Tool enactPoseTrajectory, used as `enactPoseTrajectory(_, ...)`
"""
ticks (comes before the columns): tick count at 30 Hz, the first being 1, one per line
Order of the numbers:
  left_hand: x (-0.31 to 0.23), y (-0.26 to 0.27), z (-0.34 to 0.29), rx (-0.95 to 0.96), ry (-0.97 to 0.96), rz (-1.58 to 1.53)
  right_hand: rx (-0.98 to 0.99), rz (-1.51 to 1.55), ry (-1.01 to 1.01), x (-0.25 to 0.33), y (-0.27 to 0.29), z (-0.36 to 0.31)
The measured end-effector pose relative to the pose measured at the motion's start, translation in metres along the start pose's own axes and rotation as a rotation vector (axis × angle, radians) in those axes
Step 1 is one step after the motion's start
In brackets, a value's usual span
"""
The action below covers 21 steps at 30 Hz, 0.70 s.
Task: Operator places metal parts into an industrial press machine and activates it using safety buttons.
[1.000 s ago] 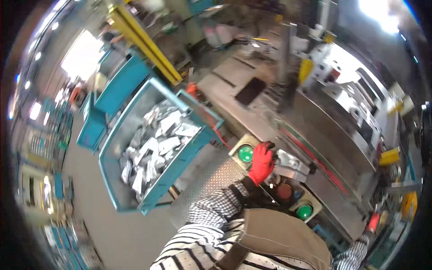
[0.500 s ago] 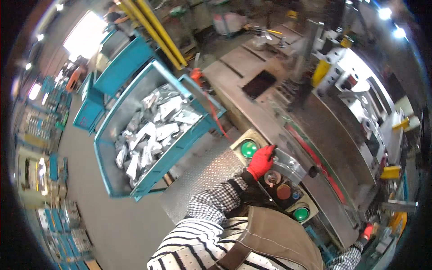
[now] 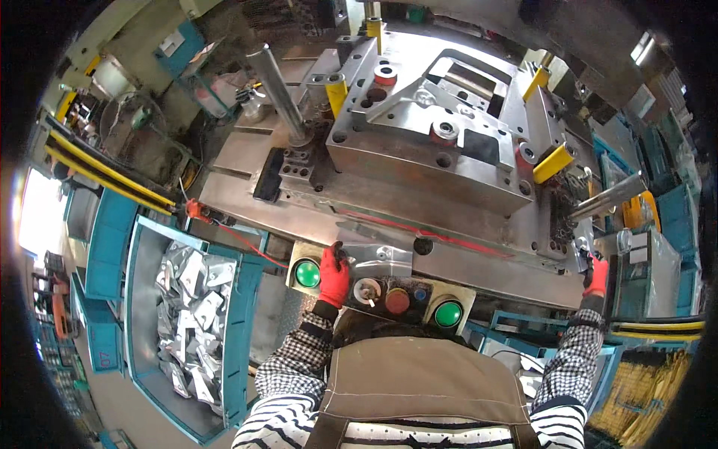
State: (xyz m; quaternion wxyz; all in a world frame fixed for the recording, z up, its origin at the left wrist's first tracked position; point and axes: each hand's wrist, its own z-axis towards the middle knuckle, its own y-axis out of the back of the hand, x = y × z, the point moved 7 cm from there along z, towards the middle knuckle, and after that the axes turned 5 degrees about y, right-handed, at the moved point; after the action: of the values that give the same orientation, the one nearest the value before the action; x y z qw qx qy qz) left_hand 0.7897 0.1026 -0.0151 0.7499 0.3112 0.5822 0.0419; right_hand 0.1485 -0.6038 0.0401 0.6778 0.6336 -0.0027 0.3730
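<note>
My left hand (image 3: 335, 278), in a red glove with dark fingertips, is closed on the left end of a bent sheet metal part (image 3: 383, 259). The part lies along the front edge of the press bed, just above a control box (image 3: 351, 301) with two green buttons. Out at the bed's right end is my right hand (image 3: 596, 277), also red-gloved, with its fingers drawn together. A small grey shape shows at its fingertips, too small to name. Beyond both hands, a steel die (image 3: 426, 173) stands on the bed, with a shiny plate on top.
A blue bin (image 3: 243, 329) of shiny metal pieces stands at the left. Steel posts (image 3: 278, 93) rise beside the die, and yellow cylinders (image 3: 553, 163) stand around it. A red cable (image 3: 250, 243) runs near the bed's left corner. Yellow bars (image 3: 112, 176) cross the far left.
The view has swung right and levelled, bringing the die to the middle and the bin to the lower left. My left hand stays on the sheet metal part; my right hand remains at the bed's right end.
</note>
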Motion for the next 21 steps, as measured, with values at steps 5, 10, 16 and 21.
enactPoseTrajectory(5, 0.011, -0.002, -0.001, 0.029, 0.017, -0.013, -0.157, 0.434, -0.194, 0.022, 0.049, -0.121)
enactPoseTrajectory(10, 0.019, 0.002, -0.005, 0.023, 0.044, 0.005, -0.153, 0.657, -0.234, 0.141, 0.078, -0.221)
enactPoseTrajectory(16, 0.012, -0.001, 0.001, 0.07, 0.015, -0.047, 0.063, 0.974, -0.08, 0.388, 0.032, -0.153)
enactPoseTrajectory(21, -0.011, 0.031, -0.006, 0.0, -0.075, -0.04, 0.408, 1.287, 0.125, 0.546, -0.016, -0.004)
